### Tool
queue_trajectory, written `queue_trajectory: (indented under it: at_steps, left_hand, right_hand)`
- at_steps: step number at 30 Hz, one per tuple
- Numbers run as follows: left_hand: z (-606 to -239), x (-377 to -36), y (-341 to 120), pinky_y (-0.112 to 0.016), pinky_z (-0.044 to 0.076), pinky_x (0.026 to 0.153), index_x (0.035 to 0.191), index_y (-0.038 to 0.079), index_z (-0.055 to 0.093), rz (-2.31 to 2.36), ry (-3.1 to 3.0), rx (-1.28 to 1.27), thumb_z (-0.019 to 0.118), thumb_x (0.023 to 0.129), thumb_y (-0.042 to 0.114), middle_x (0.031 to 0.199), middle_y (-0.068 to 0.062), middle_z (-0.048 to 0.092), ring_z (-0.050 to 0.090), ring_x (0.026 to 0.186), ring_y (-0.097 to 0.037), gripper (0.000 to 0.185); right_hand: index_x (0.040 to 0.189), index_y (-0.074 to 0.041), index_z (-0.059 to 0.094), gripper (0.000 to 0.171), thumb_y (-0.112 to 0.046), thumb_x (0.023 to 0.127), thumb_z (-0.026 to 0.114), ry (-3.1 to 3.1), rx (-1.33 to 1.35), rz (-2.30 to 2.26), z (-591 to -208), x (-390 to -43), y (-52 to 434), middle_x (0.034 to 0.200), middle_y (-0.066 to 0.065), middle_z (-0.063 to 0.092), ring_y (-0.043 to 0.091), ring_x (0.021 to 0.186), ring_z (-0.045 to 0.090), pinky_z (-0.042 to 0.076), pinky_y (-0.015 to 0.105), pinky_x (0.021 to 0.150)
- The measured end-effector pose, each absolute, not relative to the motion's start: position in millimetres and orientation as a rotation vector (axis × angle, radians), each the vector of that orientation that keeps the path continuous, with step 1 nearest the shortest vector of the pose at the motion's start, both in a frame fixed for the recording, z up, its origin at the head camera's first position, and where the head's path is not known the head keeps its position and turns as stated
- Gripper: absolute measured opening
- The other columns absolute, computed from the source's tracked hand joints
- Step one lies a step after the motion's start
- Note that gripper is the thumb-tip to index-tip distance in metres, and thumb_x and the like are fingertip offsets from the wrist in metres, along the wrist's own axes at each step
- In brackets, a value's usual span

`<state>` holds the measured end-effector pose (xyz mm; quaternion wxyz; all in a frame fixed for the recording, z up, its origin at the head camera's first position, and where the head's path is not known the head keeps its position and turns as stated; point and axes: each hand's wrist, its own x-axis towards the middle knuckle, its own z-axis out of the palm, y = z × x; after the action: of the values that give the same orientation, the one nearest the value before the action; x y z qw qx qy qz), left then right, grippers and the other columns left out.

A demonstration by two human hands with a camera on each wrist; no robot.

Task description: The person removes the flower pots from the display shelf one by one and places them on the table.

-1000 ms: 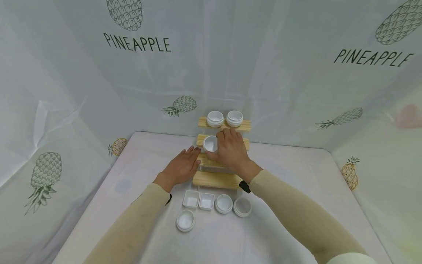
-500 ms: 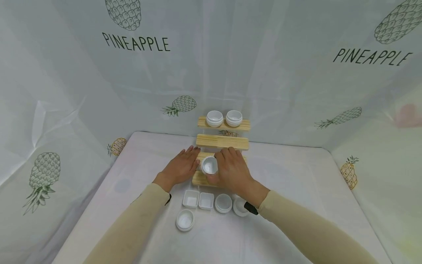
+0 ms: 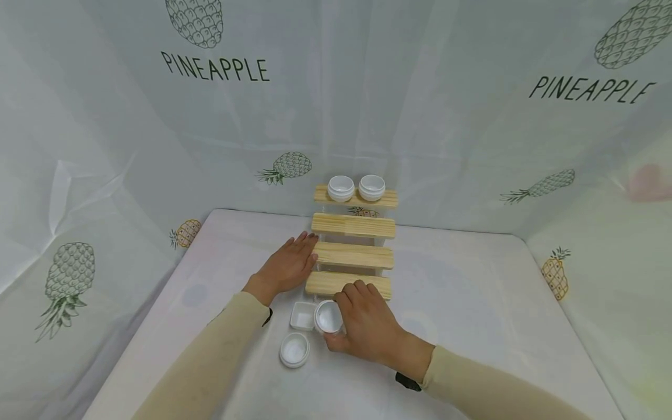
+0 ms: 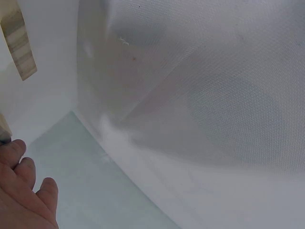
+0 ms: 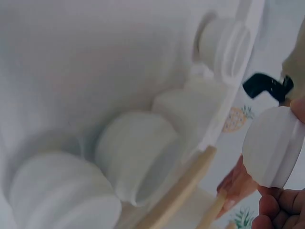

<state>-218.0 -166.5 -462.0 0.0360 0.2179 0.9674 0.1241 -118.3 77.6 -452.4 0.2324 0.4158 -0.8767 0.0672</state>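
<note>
One small white cup sits in my right grip, fingers curled round it, low over the worktop before the wooden rack. My left grip lies flat, holding nothing.

Head view downward; wrist views close

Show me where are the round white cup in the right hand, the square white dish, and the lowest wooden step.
round white cup (image 3: 328,318), head view, on its inside.
square white dish (image 3: 303,315), head view, on its floor.
lowest wooden step (image 3: 328,282), head view, on its top face.
</note>
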Motion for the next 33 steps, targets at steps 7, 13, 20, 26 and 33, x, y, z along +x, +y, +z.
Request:
queue_trajectory:
  at_steps: [7, 13, 20, 26, 33]
  left_hand:
    - [-466, -219, -167, -0.052, 0.018, 0.134, 0.168, 0.004, 0.022, 0.383, 2.976, 0.675, 0.023, 0.117, 0.040, 0.174, -0.013, 0.027, 0.018, 0.164, -0.031, 0.063]
    - [-468, -220, -168, -0.052, 0.019, 0.134, 0.168, 0.003, 0.023, 0.381, 2.982, 0.684, 0.022, 0.117, 0.040, 0.174, -0.014, 0.027, 0.019, 0.163, -0.031, 0.063]
    - [-468, -219, -168, -0.052, 0.021, 0.133, 0.168, 0.003, 0.024, 0.389, 2.993, 0.692, 0.022, 0.117, 0.040, 0.173, -0.013, 0.029, 0.021, 0.163, -0.031, 0.063]
    - [-466, -218, -168, -0.052, 0.020, 0.133, 0.168, 0.003, 0.024, 0.392, 2.994, 0.691, 0.023, 0.117, 0.040, 0.173, -0.013, 0.029, 0.021, 0.163, -0.031, 0.063]
    - [-464, -218, -167, -0.052, 0.020, 0.134, 0.168, 0.003, 0.024, 0.398, 2.982, 0.684, 0.022, 0.117, 0.040, 0.174, -0.013, 0.028, 0.020, 0.163, -0.031, 0.063]
  right_hand:
    - [0.097, -0.011, 0.067, 0.057, -0.062, 0.076, 0.080, -2.382, 1.227, 0.188, -477, -95, 78, 0.089, -0.002, 0.058, 0.016, 0.083, 0.051, 0.045, 0.031, 0.072]
    - [0.094, -0.013, 0.067, 0.056, -0.064, 0.074, 0.079, -2.371, 1.245, 0.147, -496, -86, 77, 0.089, -0.004, 0.057, 0.015, 0.081, 0.049, 0.043, 0.028, 0.071]
    - [0.093, -0.015, 0.067, 0.055, -0.067, 0.076, 0.077, -2.377, 1.249, 0.114, -503, -83, 75, 0.088, -0.005, 0.057, 0.015, 0.083, 0.048, 0.039, 0.028, 0.071]
    - [0.094, -0.015, 0.068, 0.057, -0.068, 0.077, 0.074, -2.385, 1.246, 0.082, -508, -84, 74, 0.088, -0.005, 0.058, 0.016, 0.084, 0.050, 0.038, 0.028, 0.071]
    - [0.094, -0.014, 0.068, 0.059, -0.069, 0.076, 0.078, -2.385, 1.231, 0.078, -510, -84, 76, 0.087, -0.005, 0.057, 0.015, 0.081, 0.048, 0.038, 0.028, 0.069]
